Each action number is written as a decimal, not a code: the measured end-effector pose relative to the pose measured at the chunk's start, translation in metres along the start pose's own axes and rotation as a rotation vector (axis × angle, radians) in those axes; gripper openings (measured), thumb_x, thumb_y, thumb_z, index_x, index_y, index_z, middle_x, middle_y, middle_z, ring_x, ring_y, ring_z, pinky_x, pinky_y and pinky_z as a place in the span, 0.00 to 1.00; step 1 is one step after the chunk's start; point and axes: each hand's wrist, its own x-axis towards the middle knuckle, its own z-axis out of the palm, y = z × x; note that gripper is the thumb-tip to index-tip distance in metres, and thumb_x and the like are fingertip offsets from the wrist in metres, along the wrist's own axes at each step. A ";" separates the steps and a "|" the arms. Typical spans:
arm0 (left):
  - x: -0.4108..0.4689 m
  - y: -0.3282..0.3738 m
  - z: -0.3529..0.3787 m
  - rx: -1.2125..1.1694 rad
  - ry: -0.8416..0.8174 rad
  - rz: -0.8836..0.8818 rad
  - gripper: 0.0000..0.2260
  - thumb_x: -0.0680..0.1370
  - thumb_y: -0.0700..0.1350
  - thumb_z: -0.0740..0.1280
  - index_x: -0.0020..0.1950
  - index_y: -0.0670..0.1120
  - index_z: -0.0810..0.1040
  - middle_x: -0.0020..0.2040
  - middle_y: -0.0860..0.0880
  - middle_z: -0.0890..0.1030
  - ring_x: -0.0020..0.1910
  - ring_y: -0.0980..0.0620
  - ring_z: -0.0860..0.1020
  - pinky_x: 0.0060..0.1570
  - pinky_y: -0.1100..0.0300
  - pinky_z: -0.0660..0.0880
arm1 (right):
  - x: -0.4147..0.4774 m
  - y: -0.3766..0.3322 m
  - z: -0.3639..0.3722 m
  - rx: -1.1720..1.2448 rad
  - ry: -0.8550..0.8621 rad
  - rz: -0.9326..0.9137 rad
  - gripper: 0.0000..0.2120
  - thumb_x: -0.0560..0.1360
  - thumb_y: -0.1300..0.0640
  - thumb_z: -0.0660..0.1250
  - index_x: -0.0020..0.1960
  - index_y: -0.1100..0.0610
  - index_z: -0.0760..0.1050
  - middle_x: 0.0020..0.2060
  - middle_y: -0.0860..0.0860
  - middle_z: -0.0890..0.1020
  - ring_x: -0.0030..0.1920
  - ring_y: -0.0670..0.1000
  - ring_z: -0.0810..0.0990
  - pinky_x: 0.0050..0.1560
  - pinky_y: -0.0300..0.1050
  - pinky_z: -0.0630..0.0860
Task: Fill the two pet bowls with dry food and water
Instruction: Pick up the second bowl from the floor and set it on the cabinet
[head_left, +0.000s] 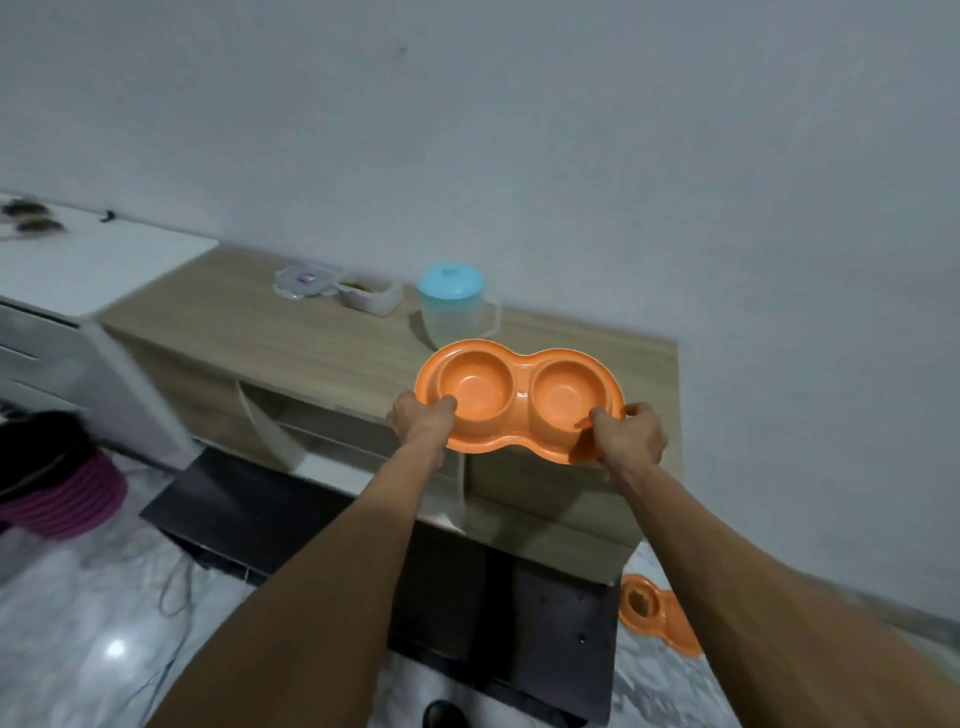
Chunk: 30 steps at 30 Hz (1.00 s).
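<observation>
An orange double pet bowl (519, 387) with two empty round wells is held level over the right part of a wooden cabinet top (291, 332). My left hand (422, 421) grips its left near rim, thumb inside the left well. My right hand (631, 434) grips the right near rim. Behind the bowl stands a clear plastic jug with a light blue lid (453, 306). Further left on the cabinet sits an open white container (370, 296) with brown dry food inside, and its clear lid (306, 280) lies beside it.
A second orange double bowl (657, 613) lies on the marble floor by the wall at right. A dark low table (519, 587) stands in front of the cabinet. A white unit (93, 265) adjoins the cabinet at left. A pink basket (62, 499) sits on the floor.
</observation>
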 end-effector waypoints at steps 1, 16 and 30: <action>0.016 -0.001 -0.013 -0.002 0.020 -0.006 0.18 0.72 0.44 0.72 0.60 0.39 0.78 0.59 0.39 0.79 0.51 0.40 0.80 0.49 0.51 0.78 | -0.002 -0.005 0.021 -0.005 -0.013 -0.003 0.24 0.70 0.52 0.72 0.64 0.58 0.73 0.58 0.59 0.79 0.57 0.63 0.79 0.57 0.62 0.79; 0.233 0.027 -0.133 0.096 0.044 -0.073 0.16 0.73 0.45 0.72 0.56 0.38 0.79 0.53 0.39 0.81 0.50 0.39 0.81 0.51 0.46 0.80 | -0.025 -0.087 0.266 -0.070 -0.103 0.086 0.24 0.72 0.51 0.72 0.65 0.58 0.72 0.59 0.60 0.78 0.59 0.62 0.77 0.60 0.58 0.76; 0.397 0.051 -0.173 0.302 -0.171 -0.092 0.20 0.71 0.51 0.73 0.58 0.42 0.81 0.53 0.41 0.83 0.51 0.39 0.81 0.53 0.50 0.80 | -0.028 -0.126 0.415 -0.101 0.073 0.228 0.24 0.74 0.53 0.71 0.67 0.60 0.71 0.61 0.60 0.78 0.61 0.61 0.76 0.58 0.54 0.74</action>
